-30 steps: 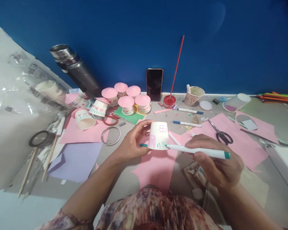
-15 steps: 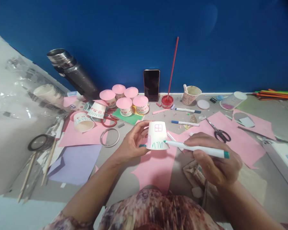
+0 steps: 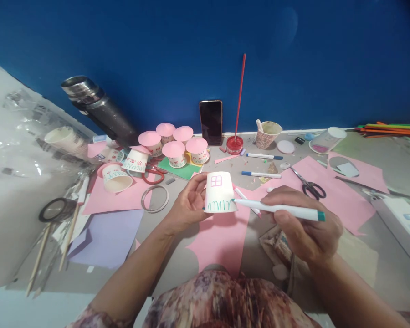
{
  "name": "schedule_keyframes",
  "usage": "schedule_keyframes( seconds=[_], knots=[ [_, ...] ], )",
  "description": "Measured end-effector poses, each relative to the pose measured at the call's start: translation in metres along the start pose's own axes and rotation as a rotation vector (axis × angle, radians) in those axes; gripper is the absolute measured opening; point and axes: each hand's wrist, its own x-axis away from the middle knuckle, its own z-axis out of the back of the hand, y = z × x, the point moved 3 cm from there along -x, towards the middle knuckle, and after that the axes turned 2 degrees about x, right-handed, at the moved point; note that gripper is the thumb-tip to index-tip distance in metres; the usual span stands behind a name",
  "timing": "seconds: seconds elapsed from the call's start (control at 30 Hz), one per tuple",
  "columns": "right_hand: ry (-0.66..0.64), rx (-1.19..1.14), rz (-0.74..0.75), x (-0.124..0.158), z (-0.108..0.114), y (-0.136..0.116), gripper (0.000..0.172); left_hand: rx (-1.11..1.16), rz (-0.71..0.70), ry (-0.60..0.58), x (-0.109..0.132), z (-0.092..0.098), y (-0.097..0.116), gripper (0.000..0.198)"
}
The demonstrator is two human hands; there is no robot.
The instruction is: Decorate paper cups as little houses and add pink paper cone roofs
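An upside-down white paper cup (image 3: 220, 193) is held from its left side by my left hand (image 3: 190, 200), with some fingers hidden behind it. It bears a pink window drawing and green grass-like strokes along its lower rim. My right hand (image 3: 305, 228) grips a white marker (image 3: 287, 210) with a green end; its green tip touches the cup near the lower right of the strokes. Below the cup lies cut pink paper (image 3: 222, 241). A small dark green piece shows by my left fingertips, too little to name.
Several decorated cups with pink cone roofs (image 3: 173, 149) stand at the back left, near a black flask (image 3: 102, 109). A phone (image 3: 211, 122) leans on the blue wall. Scissors (image 3: 310, 187), blue-capped markers (image 3: 261, 175) and a tape ring (image 3: 155, 198) lie around.
The cup has turned in my left hand, so its window sits further left and the pink patch is out of sight. More green strokes now show along the rim.
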Motion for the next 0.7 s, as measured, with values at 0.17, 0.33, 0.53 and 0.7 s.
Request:
schedule_keyframes(
  seconds=[0.17,0.33,0.53,0.7],
  knots=[
    [-0.015,-0.032,-0.072,0.0,0.002,0.001,0.024,0.041,0.051,0.026,0.001,0.0,-0.003,0.08],
    [0.001,-0.002,-0.125,0.004,0.006,0.001,0.02,0.078,0.101,0.032,0.003,-0.001,-0.006,0.086],
    [0.132,0.013,-0.37,0.013,0.003,0.01,0.023,0.135,0.181,0.043,0.005,-0.003,-0.01,0.092],
    [-0.052,0.214,-0.356,0.004,-0.009,0.02,0.044,0.195,0.246,-0.026,0.01,-0.013,-0.019,0.099]
  ],
)
